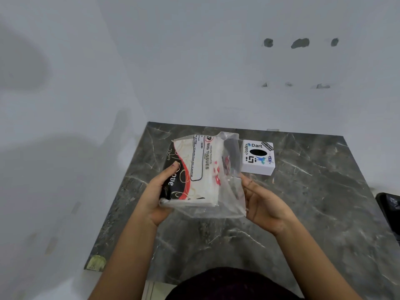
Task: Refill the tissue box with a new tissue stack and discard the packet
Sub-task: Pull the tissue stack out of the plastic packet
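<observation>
A plastic tissue packet [201,172], printed in white, red and black with "BIG TISSUES", is held above the dark marble table [313,191]. The white tissue stack fills its left part; its right part is clear, loose plastic. My left hand [160,193] grips the packet's left side, thumb on top. My right hand [264,202] holds the loose plastic end at the right edge. A small white cube tissue box [257,158] with stickers and a dark oval opening on top stands on the table just beyond my right hand.
The table stands against a pale wall, with pale floor to its left. A black object [389,206] pokes in at the table's right edge. Dark clothing [229,284] shows at the bottom.
</observation>
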